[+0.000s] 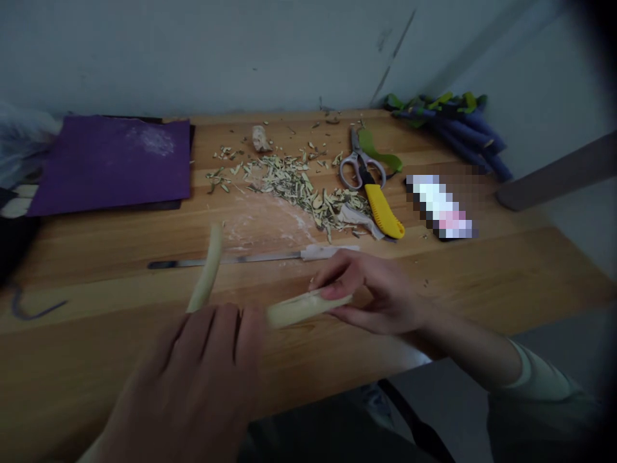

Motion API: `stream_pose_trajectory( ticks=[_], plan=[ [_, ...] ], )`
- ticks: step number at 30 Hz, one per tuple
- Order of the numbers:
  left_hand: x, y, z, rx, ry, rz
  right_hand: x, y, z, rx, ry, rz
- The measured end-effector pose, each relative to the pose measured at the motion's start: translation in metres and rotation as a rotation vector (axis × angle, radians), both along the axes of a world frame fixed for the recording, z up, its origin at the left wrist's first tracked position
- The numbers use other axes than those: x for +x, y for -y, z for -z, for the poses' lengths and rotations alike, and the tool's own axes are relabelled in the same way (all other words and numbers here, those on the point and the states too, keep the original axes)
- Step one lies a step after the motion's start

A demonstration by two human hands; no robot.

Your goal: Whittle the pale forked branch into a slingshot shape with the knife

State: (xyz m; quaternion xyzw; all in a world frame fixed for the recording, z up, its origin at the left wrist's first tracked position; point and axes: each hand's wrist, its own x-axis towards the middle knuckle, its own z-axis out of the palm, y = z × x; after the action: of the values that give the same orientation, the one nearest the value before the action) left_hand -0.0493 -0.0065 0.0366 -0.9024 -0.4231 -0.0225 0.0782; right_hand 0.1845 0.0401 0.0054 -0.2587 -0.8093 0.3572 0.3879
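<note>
My right hand (pixel 371 292) pinches the right end of a pale, cream-coloured peeled stalk (pixel 303 307) just above the wooden table (pixel 96 360). My left hand (pixel 202 379), close to the camera and blurred, grips the other end of it. A thin pale strip (pixel 207 270) curls upward from the left hand. A long slim knife (pixel 231 260) with a white handle lies on the table just behind both hands.
A heap of green-white peel shavings (pixel 299 186) lies mid-table. Scissors (pixel 360 164), a yellow-handled cutter (pixel 384 211), a purple sheet (pixel 113 161) at the left, a blurred-out object (pixel 441 206) and purple stalks with green leaves (pixel 457 125) at the back right.
</note>
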Motion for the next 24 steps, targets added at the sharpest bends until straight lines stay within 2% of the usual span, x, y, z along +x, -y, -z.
stream_pose_trajectory(
  ticks=[3,6,9,12,17,24],
  plan=[
    [0.002,-0.002,0.007,-0.022,-0.143,0.063,-0.004,-0.005,0.013,0.006,0.081,-0.029],
    [0.004,-0.004,0.016,-0.125,-0.177,0.027,-0.008,-0.011,0.025,0.024,0.194,-0.033],
    [0.005,-0.006,0.027,-0.180,-0.189,-0.043,-0.005,-0.020,0.031,0.030,0.348,0.087],
    [0.005,-0.008,0.035,-0.158,-0.178,-0.071,0.004,-0.031,0.031,0.087,0.460,0.236],
    [0.002,-0.004,0.036,-0.155,-0.180,-0.103,0.014,-0.039,0.032,0.167,0.621,0.324],
    [0.001,0.000,0.036,-0.130,-0.120,-0.097,0.011,-0.037,0.039,0.088,0.630,0.322]
  ],
)
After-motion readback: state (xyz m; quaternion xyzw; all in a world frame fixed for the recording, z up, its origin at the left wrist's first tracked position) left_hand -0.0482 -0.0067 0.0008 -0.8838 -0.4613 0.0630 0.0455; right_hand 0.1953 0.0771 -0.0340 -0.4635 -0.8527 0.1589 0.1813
